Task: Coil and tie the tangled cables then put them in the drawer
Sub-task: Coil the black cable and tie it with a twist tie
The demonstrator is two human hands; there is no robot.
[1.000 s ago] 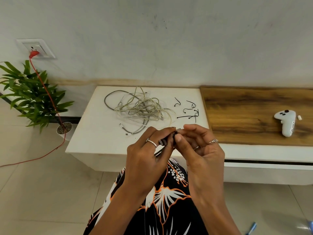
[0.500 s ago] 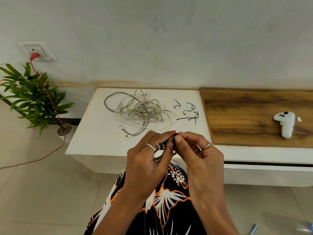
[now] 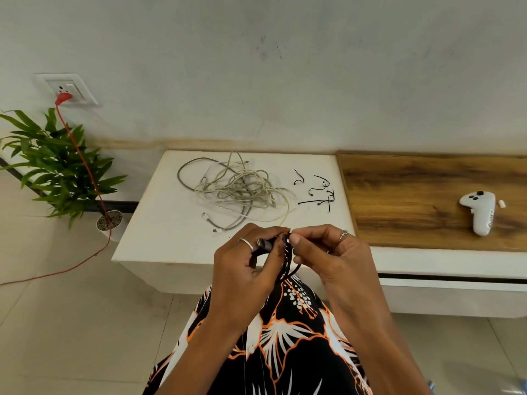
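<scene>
Holding a thin black coiled cable [image 3: 288,259] just in front of the low white table [image 3: 171,223], at about 6 o'clock from the tangled pile of pale grey and white cables [image 3: 239,189]. Left hand [image 3: 245,269] curling its fingers round the black bundle, thumb pressing on top. Right hand [image 3: 330,252] pinching something tiny at the top of the bundle with thumb and first finger; too small to tell what. Lying at 3 o'clock from the pile, a few small black twist ties [image 3: 319,192]. Resting further toward 3 o'clock on the brown wooden top [image 3: 413,195], a white plastic game controller [image 3: 480,212].
</scene>
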